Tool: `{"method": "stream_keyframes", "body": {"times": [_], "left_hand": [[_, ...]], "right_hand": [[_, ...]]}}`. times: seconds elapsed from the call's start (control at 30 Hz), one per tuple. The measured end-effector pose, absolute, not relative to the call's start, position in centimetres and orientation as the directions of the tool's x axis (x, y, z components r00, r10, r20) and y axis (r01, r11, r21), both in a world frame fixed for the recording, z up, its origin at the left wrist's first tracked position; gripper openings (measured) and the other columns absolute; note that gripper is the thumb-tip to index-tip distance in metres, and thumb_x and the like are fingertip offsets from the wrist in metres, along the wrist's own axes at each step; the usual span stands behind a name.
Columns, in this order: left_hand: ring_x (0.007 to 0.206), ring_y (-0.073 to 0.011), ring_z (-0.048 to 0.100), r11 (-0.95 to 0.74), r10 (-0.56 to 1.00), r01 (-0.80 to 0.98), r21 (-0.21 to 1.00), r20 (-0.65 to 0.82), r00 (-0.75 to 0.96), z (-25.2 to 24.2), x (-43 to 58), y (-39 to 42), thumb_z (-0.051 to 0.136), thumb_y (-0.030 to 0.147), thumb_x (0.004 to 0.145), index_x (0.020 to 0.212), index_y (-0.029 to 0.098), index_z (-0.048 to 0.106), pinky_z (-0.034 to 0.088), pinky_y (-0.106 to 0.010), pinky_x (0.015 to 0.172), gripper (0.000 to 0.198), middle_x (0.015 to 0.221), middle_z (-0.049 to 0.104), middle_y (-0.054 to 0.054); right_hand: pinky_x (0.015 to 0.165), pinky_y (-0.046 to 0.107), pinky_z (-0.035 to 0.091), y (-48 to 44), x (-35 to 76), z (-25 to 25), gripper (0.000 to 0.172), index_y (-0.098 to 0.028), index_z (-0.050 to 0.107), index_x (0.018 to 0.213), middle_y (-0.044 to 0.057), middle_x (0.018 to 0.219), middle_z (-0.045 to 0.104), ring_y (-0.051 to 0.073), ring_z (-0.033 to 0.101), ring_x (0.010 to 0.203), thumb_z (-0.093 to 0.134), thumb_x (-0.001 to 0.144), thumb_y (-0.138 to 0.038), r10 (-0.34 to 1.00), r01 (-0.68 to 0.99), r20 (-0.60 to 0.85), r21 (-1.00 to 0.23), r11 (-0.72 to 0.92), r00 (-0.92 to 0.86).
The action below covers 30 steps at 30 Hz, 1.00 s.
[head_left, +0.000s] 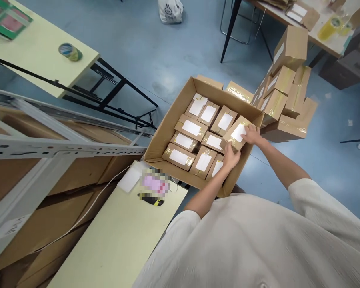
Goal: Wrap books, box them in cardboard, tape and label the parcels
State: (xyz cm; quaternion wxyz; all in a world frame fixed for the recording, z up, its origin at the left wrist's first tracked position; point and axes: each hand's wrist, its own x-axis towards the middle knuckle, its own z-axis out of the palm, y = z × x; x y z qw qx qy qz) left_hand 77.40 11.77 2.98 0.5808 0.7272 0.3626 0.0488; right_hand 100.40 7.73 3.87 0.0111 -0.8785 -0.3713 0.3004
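A large open cardboard box (164,125) holds several small taped cartons with white labels, packed side by side. One small labelled carton (236,132) sits tilted and higher than its neighbours at the box's right side. My left hand (231,157) grips the near end of this carton with bent fingers. At its far right edge, my right hand (252,135) has the fingers over the top beside the label. Close to my left hand lie a carton with a plain white label (203,161) and another partly covered by my forearm.
More taped cartons (277,102) are stacked on the floor beyond the box. At the left stand a metal shelf (63,146) with large cartons and a pale table (114,236) bearing a pixelated pink item. A tape roll (70,52) rests on another table.
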Motion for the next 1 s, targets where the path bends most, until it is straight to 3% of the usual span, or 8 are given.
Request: {"method": "stream_keyframes", "body": {"times": [0.13, 0.2, 0.3, 0.43, 0.57, 0.73, 1.0], "left_hand": [[0.148, -0.0297, 0.057, 0.161, 0.51, 0.387, 0.908, -0.412, 0.755, 1.7, 77.9, 12.4, 0.061, 0.014, 0.093, 0.163, 0.021, 0.038, 0.047, -0.048, 0.124, 0.074, 0.161, 0.055, -0.019], [0.148, -0.0296, 0.057, 0.166, 0.539, 0.356, 0.92, -0.386, 0.748, 1.0, 77.7, 13.5, 0.061, 0.011, 0.09, 0.156, 0.021, 0.045, 0.043, -0.049, 0.127, 0.069, 0.156, 0.059, -0.018], [0.151, -0.0307, 0.051, 0.098, 0.634, 0.415, 0.905, -0.378, 0.675, -0.2, 77.7, 15.8, 0.064, 0.009, 0.086, 0.146, 0.02, 0.052, 0.036, -0.049, 0.131, 0.062, 0.153, 0.058, -0.018], [0.149, -0.0308, 0.053, 0.094, 0.652, 0.498, 0.862, -0.432, 0.623, -2.1, 78.9, 18.2, 0.066, 0.012, 0.089, 0.145, 0.019, 0.051, 0.04, -0.048, 0.128, 0.058, 0.153, 0.058, -0.019], [0.14, -0.0324, 0.06, 0.119, 0.53, 0.537, 0.835, -0.511, 0.677, -3.5, 80.3, 19.2, 0.066, 0.023, 0.095, 0.14, 0.021, 0.058, 0.044, -0.052, 0.124, 0.045, 0.138, 0.07, -0.015], [0.131, -0.0327, 0.064, 0.024, 0.595, 0.587, 0.809, -0.483, 0.642, -2.6, 81.8, 19.1, 0.056, 0.036, 0.106, 0.129, 0.019, 0.063, 0.048, -0.051, 0.117, 0.029, 0.135, 0.069, -0.018], [0.126, -0.0306, 0.064, -0.047, 0.619, 0.5, 0.865, -0.368, 0.694, 0.8, 85.8, 18.4, 0.064, 0.034, 0.103, 0.143, 0.023, 0.054, 0.051, -0.047, 0.112, 0.042, 0.138, 0.065, -0.016]], "right_hand": [[0.134, 0.068, 0.008, 6.2, 96.9, 3.8, 0.094, -0.012, 0.035, 0.171, 0.025, 0.181, 0.023, 0.045, 0.022, 0.167, 0.043, 0.102, -0.074, 0.735, 0.751, -0.502, -0.226, -0.62, 0.455], [0.133, 0.067, 0.011, 5.6, 95.2, 4.0, 0.102, -0.015, 0.029, 0.174, 0.024, 0.183, 0.018, 0.046, 0.021, 0.167, 0.055, 0.096, -0.076, 0.769, 0.8, -0.494, -0.216, -0.56, 0.405], [0.131, 0.063, 0.021, 5.5, 93.8, 4.2, 0.106, -0.014, 0.024, 0.175, 0.025, 0.184, 0.014, 0.046, 0.022, 0.167, 0.069, 0.092, -0.061, 0.776, 0.827, -0.492, -0.178, -0.534, 0.395], [0.125, 0.06, 0.032, 6.3, 94.4, 4.5, 0.098, -0.016, 0.032, 0.173, 0.024, 0.181, 0.025, 0.046, 0.034, 0.16, 0.074, 0.09, -0.047, 0.779, 0.826, -0.473, -0.166, -0.538, 0.412], [0.121, 0.059, 0.038, 7.1, 96.1, 5.3, 0.096, -0.017, 0.042, 0.169, 0.022, 0.177, 0.037, 0.048, 0.044, 0.152, 0.078, 0.085, -0.048, 0.771, 0.808, -0.469, -0.181, -0.561, 0.43], [0.12, 0.057, 0.042, 7.5, 98.6, 5.8, 0.088, -0.018, 0.053, 0.164, 0.017, 0.171, 0.048, 0.046, 0.05, 0.149, 0.078, 0.084, -0.045, 0.786, 0.783, -0.437, -0.244, -0.572, 0.438], [0.12, 0.047, 0.048, 7.4, 104.0, 5.6, 0.065, -0.021, 0.064, 0.156, 0.009, 0.16, 0.063, 0.035, 0.06, 0.146, 0.061, 0.1, -0.054, 0.791, 0.702, -0.428, -0.387, -0.598, 0.438]]}}
